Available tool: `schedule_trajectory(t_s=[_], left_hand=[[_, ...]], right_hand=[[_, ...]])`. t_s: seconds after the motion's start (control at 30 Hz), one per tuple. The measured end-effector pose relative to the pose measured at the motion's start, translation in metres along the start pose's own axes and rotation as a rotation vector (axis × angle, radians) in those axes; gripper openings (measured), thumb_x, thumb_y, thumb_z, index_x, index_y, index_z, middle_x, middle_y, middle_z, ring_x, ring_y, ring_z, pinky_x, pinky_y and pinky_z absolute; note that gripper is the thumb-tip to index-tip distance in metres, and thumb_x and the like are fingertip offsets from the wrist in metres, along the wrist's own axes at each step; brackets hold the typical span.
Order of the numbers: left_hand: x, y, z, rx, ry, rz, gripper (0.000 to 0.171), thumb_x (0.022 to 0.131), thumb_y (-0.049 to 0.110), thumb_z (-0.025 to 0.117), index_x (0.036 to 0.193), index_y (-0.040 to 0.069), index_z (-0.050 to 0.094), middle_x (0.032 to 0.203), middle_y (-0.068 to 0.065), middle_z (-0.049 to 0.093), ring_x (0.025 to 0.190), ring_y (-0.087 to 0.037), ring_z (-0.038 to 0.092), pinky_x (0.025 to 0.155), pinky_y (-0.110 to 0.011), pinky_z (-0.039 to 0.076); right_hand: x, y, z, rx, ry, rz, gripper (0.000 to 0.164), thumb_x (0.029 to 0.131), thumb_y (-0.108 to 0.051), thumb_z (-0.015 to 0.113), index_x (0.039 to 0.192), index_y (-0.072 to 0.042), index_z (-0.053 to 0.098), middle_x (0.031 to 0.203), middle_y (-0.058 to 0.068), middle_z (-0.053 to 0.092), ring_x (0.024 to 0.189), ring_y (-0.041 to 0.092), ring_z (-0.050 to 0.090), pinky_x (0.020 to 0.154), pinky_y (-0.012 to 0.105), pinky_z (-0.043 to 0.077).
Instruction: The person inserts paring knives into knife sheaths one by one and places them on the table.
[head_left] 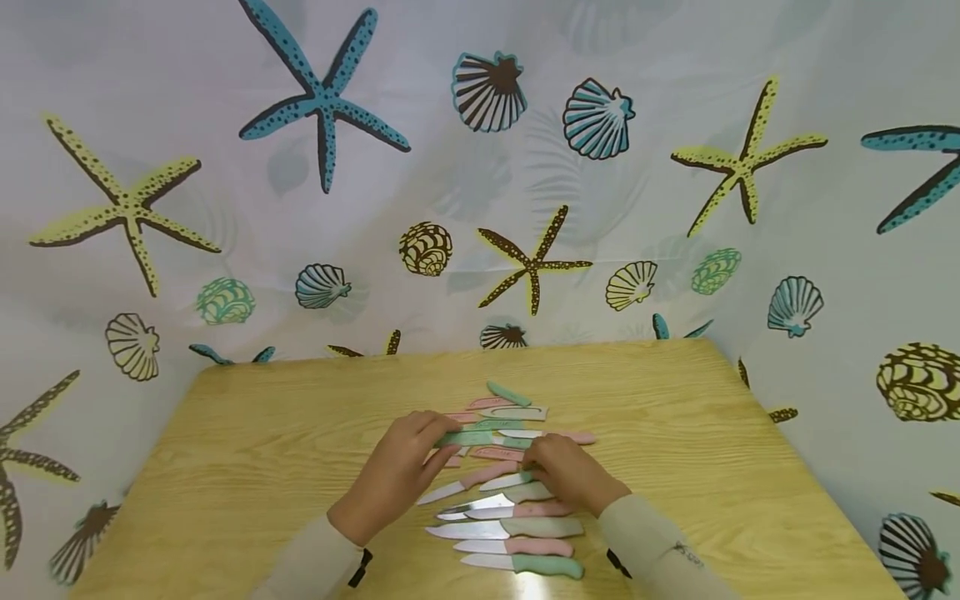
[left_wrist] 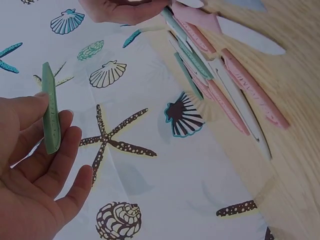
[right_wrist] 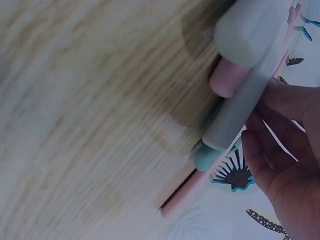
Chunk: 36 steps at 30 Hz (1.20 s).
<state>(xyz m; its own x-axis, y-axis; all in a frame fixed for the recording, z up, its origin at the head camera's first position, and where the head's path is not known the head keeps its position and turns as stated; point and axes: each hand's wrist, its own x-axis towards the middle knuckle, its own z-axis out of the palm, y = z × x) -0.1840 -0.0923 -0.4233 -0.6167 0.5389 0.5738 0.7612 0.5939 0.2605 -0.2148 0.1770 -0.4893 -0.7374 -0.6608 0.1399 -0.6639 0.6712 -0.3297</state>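
My left hand [head_left: 405,454] pinches a green knife sheath [left_wrist: 51,112] between thumb and fingers, over the back of the knife group. My right hand [head_left: 566,471] is at the right side of the group, its fingers bent down beside the handles. A serrated blade [head_left: 506,482] with a green handle ends right under its fingertips. In the right wrist view, the fingers lie close to a pale handle [right_wrist: 235,120] and a green handle end [right_wrist: 204,159]. I cannot tell whether they grip one.
Knives with pink, pale and green handles lie in a column toward the front, including a green-handled knife [head_left: 547,566] nearest me. Pink, green and white sheaths [head_left: 513,412] are bunched behind. The wooden table [head_left: 262,450] meets a shell-print cloth [head_left: 420,308] at its back and sides.
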Motion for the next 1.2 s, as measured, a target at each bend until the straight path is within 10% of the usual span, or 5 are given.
schedule_trajectory(t_s=[1.2], left_hand=[[-0.011, 0.0, -0.002, -0.017, -0.018, -0.074, 0.023, 0.085, 0.018, 0.067, 0.107, 0.011, 0.063, 0.103, 0.004, 0.06, 0.091, -0.007, 0.052, 0.078, -0.03, 0.046]], right_hand=[[0.007, -0.001, -0.009, -0.374, -0.108, -0.129, 0.009, 0.082, -0.005, 0.065, 0.08, -0.013, 0.067, 0.076, -0.005, 0.061, 0.07, 0.009, 0.055, 0.063, 0.021, 0.045]])
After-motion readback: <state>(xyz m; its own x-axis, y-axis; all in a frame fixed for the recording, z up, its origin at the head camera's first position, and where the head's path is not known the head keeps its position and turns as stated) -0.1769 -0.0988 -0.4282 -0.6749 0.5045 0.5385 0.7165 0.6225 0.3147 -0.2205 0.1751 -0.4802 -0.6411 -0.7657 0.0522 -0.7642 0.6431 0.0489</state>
